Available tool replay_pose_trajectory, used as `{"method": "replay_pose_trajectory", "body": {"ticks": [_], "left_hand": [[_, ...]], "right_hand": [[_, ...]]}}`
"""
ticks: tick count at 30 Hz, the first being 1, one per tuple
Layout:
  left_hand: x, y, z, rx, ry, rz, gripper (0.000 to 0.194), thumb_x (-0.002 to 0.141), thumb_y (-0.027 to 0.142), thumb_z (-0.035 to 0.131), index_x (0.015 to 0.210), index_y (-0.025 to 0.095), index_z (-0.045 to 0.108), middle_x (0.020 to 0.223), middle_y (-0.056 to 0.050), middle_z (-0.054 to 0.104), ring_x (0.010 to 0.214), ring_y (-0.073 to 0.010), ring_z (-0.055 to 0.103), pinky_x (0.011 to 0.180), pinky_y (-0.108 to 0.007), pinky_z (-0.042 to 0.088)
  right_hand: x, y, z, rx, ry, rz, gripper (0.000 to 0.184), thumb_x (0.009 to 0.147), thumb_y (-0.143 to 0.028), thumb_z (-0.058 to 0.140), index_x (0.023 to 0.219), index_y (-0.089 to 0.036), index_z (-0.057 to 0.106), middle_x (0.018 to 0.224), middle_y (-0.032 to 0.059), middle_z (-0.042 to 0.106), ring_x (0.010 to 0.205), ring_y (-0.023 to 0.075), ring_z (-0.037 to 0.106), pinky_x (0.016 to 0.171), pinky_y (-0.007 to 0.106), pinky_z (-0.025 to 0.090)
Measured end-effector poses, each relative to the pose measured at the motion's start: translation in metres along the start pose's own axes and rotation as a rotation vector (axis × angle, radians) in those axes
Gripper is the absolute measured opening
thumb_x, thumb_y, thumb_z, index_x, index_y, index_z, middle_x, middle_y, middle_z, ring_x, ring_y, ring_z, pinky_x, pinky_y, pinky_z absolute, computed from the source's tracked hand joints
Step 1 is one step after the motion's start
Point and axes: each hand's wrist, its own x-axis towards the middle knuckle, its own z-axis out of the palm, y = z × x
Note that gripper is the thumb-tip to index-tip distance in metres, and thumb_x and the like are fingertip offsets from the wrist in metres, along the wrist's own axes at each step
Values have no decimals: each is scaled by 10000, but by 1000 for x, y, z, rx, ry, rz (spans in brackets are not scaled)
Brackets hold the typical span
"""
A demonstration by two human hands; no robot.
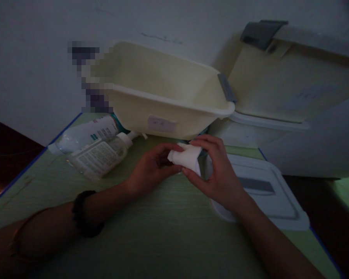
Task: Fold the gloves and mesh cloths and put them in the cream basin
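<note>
Both of my hands hold a small white folded cloth or tissue wad [187,158] above a green table [151,232]. My left hand [152,168] pinches its left end, fingers curled around it. My right hand [218,174] grips its right side between thumb and fingers. A dark bead bracelet sits on my left wrist. The room is dim.
A cream plastic tub [168,97] stands tilted behind the hands. Two clear bottles [95,149] lie on their sides at the left. A white lid [267,193] lies flat at the right. More cream and white containers [285,89] stack at the back right, against a white wall.
</note>
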Motion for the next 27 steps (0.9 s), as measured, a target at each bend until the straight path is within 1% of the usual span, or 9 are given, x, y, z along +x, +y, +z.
{"method": "replay_pose_trajectory", "body": {"ticks": [3,6,8,12,18,24,27], "left_hand": [[1,-1,0,-72,-32,23,324,664,56,735,933,173,597,915,19,648,822,-96,616,750,-206,489],[2,0,0,-151,-54,14,319,666,22,721,921,177,607,896,28,654,808,-82,619,731,-183,493],[3,0,0,-182,-60,-4,328,662,14,721,925,177,613,908,23,659,811,-87,624,731,-186,501],[3,2,1,-167,-53,-52,358,654,16,728,953,175,613,912,18,662,811,-94,630,725,-193,509],[2,4,4,-94,-40,-139,347,664,54,732,964,163,594,873,18,664,775,-95,630,727,-224,509],[2,3,3,-62,-66,-136,313,676,89,727,948,167,593,857,16,658,760,-106,625,724,-249,504],[2,2,2,-71,-66,-125,308,682,97,725,951,168,593,877,9,663,771,-112,626,729,-252,498]], "right_hand": [[1,-2,-2,35,-23,7,494,748,-274,667,1180,-236,431,1105,79,526,1053,225,521,904,416,430],[2,-5,-4,52,-10,10,453,750,-292,671,1145,-235,456,1054,68,540,984,216,541,843,390,449],[3,-6,-5,56,4,-4,405,751,-267,665,1109,-234,479,1014,58,548,941,204,541,811,373,453],[4,-6,-5,40,31,-20,324,752,-216,657,1047,-208,521,958,53,564,888,185,544,775,346,453],[3,-4,-3,19,43,-46,259,765,-227,654,997,-224,539,899,39,585,824,180,560,718,343,463],[2,-5,-3,14,30,-46,253,764,-267,666,982,-237,544,895,33,590,820,187,567,713,352,469],[2,-5,-2,52,57,35,363,741,-290,686,1053,-241,507,910,27,576,823,185,565,717,350,472]]}}
